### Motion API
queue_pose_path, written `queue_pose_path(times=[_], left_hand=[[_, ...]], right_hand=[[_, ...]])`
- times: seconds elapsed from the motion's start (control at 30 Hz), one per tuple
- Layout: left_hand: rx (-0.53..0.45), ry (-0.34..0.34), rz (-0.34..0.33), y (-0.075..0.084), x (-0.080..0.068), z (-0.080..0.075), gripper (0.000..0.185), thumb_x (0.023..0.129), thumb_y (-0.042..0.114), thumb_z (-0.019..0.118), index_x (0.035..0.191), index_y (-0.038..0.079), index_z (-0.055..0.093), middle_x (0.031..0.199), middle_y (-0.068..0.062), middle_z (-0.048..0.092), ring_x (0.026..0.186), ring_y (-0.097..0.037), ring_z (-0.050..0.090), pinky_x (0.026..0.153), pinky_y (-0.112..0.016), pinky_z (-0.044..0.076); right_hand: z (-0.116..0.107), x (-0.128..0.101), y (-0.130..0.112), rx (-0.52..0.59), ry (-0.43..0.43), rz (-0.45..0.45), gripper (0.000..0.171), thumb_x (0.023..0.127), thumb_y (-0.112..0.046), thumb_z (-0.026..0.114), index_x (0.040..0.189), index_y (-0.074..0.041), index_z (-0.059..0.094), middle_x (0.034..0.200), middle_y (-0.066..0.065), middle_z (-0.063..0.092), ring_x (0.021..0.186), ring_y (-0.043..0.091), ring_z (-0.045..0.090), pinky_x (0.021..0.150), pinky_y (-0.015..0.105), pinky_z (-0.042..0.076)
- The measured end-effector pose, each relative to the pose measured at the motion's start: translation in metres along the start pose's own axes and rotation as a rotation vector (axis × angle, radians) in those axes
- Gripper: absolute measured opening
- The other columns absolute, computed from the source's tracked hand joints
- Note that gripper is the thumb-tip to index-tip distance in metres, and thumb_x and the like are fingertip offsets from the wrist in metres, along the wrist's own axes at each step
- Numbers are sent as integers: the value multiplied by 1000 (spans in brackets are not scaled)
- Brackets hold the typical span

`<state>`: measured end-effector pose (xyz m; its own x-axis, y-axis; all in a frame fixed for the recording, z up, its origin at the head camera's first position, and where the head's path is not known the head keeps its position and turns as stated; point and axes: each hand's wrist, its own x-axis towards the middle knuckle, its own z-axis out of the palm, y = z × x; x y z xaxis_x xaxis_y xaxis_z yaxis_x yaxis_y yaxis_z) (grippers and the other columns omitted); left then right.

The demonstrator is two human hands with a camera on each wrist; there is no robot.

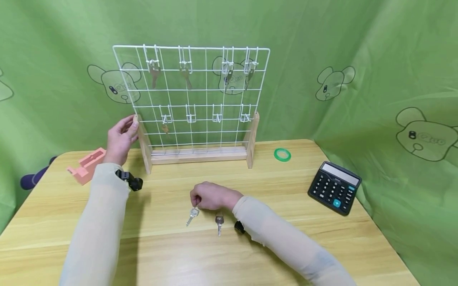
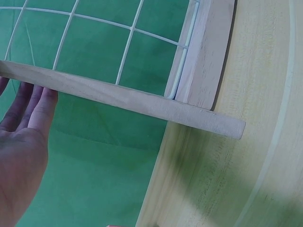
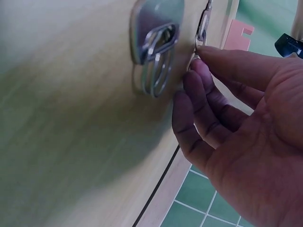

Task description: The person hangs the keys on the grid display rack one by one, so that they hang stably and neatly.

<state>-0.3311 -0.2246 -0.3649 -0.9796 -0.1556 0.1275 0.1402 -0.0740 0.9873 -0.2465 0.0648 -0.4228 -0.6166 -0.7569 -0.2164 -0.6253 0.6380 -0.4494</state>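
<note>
The right hand rests low on the pale wooden bench, its fingertips pinched on the ring of a small silver key that lies just in front of the knuckles. That grip looks thin: only the tips meet the ring, so the key could slide out of the pinch and drop back onto the wood, or swing and knock the second, dark-headed key lying just beside it. The wrist view shows the ring of a key flat on the bench, which gives the fingers little to get under.

The left hand is raised at the left wooden post of the white wire grid rack, fingers straight and relaxed, touching or just short of the post; I cannot tell which. If it pushes rather than steadies, the light rack could tip or skid, and the keys already hanging on its upper hooks could shake loose.

Both forearms reach forward, the right bent across the body's middle, the left stretched up and outward.
</note>
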Motion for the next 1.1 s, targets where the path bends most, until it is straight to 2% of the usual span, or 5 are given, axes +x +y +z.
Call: queue_pose_path(times=[0.3,0.5,0.87,1.1], left_hand=[[1,4,-2,-2,0,0,53,97,25,62,145,9,46,141,-16,44,122,-24,50,97,-23,51],[3,9,1,-2,-1,-1,53,97,25,62,145,8,47,141,-16,45,121,-23,50,97,-23,51],[1,15,7,0,0,0,52,96,24,63,144,8,48,140,-16,46,120,-23,51,97,-24,51],[-10,17,17,-2,1,1,51,97,22,62,144,7,48,134,-12,49,118,-21,51,100,-26,50]], right_hand=[[1,1,2,-4,-21,18,19,86,5,63,79,-13,64,73,-8,56,70,8,51,63,17,47],[0,-1,5,69,-5,22,19,87,5,63,83,-14,64,73,-6,57,68,8,50,62,17,48],[-6,-7,9,219,101,-32,22,86,10,60,89,-10,67,81,-3,63,73,9,55,68,18,53],[-14,-12,8,329,165,-47,16,89,5,67,92,-10,68,86,-2,65,81,10,60,74,20,56]])
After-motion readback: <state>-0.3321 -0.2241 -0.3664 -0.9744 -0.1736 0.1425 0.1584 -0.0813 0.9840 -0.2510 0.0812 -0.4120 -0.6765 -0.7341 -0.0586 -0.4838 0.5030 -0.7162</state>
